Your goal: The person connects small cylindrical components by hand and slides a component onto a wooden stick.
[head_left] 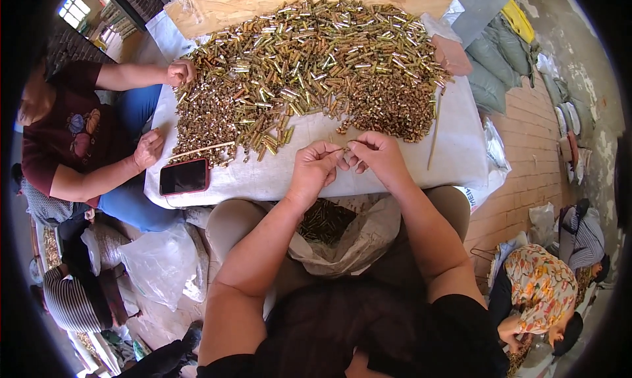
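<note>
Gold-coloured metal tubes [316, 55] lie in a broad heap across the tabletop [388, 174], which is covered in white sheeting. At its left side sits a co-worker [66, 138] in a dark maroon shirt, one hand touching the heap's edge. A wooden board [263, 6] runs along the heap's far side. Between the person's knees, an open whitish sack [349, 256] holds dark metal parts [326, 221]. A mound of short metal pieces [388, 111] sits at the heap's front right. The left hand [316, 167] and right hand [378, 155] are together near the tabletop's front edge, fingertips meeting. A red-edged phone [184, 177] lies front left; a reddish block [452, 55] rests beside the heap's right side. Clamped between both hands' fingertips is a small metal part [345, 150], mostly hidden, its shape unclear.
</note>
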The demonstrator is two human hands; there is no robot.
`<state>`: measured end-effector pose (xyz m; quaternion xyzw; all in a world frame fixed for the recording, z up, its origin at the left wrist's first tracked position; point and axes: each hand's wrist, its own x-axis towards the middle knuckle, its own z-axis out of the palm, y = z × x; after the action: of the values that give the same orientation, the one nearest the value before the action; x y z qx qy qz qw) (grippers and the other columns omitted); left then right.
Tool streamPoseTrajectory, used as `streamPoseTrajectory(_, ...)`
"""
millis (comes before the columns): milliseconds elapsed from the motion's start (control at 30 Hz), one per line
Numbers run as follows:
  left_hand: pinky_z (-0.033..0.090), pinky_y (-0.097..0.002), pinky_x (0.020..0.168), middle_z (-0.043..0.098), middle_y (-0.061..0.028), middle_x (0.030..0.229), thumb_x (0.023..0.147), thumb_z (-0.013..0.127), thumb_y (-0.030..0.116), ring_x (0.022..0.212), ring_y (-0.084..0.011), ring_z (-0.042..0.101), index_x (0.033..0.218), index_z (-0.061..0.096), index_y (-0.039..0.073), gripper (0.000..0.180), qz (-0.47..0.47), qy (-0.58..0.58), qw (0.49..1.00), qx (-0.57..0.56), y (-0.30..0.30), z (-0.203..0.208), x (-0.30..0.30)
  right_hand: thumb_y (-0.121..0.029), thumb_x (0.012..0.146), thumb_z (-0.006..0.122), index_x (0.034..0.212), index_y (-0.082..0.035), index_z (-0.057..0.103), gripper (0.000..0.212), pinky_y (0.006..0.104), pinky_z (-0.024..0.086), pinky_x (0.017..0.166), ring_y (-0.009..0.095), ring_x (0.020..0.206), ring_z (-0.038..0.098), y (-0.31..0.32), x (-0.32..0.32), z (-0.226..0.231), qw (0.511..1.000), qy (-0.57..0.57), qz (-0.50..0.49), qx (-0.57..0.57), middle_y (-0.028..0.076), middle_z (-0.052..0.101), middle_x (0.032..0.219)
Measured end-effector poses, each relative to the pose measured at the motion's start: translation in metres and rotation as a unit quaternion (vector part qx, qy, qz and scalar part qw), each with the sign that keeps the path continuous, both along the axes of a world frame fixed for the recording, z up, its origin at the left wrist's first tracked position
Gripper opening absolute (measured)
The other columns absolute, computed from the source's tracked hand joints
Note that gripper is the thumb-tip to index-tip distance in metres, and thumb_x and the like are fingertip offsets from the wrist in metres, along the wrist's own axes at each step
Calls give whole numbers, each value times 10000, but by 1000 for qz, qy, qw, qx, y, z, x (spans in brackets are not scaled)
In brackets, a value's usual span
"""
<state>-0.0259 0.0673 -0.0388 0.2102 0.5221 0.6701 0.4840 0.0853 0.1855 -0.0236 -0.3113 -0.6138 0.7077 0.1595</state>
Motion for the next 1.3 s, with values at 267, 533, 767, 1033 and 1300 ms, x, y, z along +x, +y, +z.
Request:
streamPoseTrajectory(267,259,-180,372,608,-76,700,885,532,63,415,-42,365,877,593,4,85,-5,-4,1000,6,-1,1,1,-157,855,589,822,-9,616,154,227,473,479,95,593,577,1,0,-6,1000,2,-8,-20,43,616,707)
streamPoseTrajectory(533,248,-182,365,609,-71,695,889,539,83,408,-38,360,872,593,7,95,-13,-12,1000,5,-1,1,-1,-166,859,594,854,-16,631,154,236,471,482,94,595,566,5,3,-2,999,2,41,-16,30,606,707)
streamPoseTrajectory(767,250,-184,360,611,-71,687,894,544,100,402,-40,361,867,594,9,107,-23,-31,999,16,-2,3,-2,-189,849,615,850,-24,634,167,223,442,477,83,580,540,6,2,-4,997,6,18,-73,13,593,694)
streamPoseTrajectory(1033,249,-181,385,606,-86,703,903,511,97,428,-44,357,898,583,9,114,-31,-23,999,3,-3,7,-3,-204,835,631,815,-40,631,165,201,417,467,65,561,535,7,3,-1,995,15,32,-88,4,604,693)
streamPoseTrajectory(1300,255,-183,385,605,-81,693,904,515,106,428,-47,362,892,585,12,118,-34,-20,999,-17,-3,4,-4,-176,827,636,750,-25,606,172,209,417,452,59,508,515,4,0,-4,999,-22,34,34,5,579,618)
